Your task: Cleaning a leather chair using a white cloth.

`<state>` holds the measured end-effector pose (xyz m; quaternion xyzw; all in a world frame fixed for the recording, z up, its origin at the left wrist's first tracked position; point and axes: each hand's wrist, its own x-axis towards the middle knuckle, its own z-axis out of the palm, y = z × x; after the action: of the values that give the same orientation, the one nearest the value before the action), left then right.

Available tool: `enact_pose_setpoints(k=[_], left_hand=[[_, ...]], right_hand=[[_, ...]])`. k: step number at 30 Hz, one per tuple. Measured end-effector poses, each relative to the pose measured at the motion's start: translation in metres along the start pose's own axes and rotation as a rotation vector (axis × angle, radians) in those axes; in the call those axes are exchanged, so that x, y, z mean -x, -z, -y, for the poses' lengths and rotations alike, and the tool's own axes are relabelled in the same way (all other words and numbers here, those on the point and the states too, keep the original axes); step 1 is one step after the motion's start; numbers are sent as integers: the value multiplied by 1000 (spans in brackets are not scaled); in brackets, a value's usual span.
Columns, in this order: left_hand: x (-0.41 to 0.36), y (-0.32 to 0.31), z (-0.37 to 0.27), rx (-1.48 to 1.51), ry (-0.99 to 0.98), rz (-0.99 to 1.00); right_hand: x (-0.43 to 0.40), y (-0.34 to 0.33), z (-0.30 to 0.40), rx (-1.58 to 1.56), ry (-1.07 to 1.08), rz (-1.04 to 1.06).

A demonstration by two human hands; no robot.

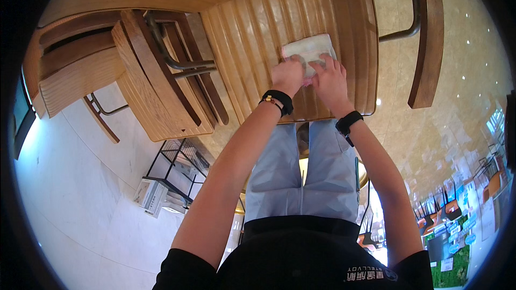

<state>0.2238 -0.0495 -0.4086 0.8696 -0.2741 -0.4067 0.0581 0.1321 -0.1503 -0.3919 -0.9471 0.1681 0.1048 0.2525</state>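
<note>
A folded whitish cloth point(308, 45) with pink edging lies on the ribbed tan seat point(250, 44) of a padded chair. My left hand point(288, 74) grips the cloth's near left part, its fingers curled and partly hidden in the fabric. At the near right part, my right hand point(331, 82) holds the same cloth between thumb and bent fingers. Both hands are close together over the right half of the seat. A black band point(278, 101) is around my left wrist, and a black watch-like band point(349, 125) is around my right.
The chair's wooden armrest point(429, 40) on a bent metal tube stands to the right. Another wooden-armed chair point(157, 100) adjoins it on the left. A black wire rack point(177, 169) and boxes point(151, 195) are at lower left. My legs point(302, 185) are close to the seat's front edge.
</note>
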Motion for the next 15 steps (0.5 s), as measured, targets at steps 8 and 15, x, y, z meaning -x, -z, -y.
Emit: enact_pose_setpoints(k=[8, 15], left_hand=[[26, -12, -4, -34, -10, 106], [30, -22, 2, 51, 43, 121]], right_hand=[[16, -10, -1, 25, -80, 162], [15, -9, 5, 24, -96, 200]])
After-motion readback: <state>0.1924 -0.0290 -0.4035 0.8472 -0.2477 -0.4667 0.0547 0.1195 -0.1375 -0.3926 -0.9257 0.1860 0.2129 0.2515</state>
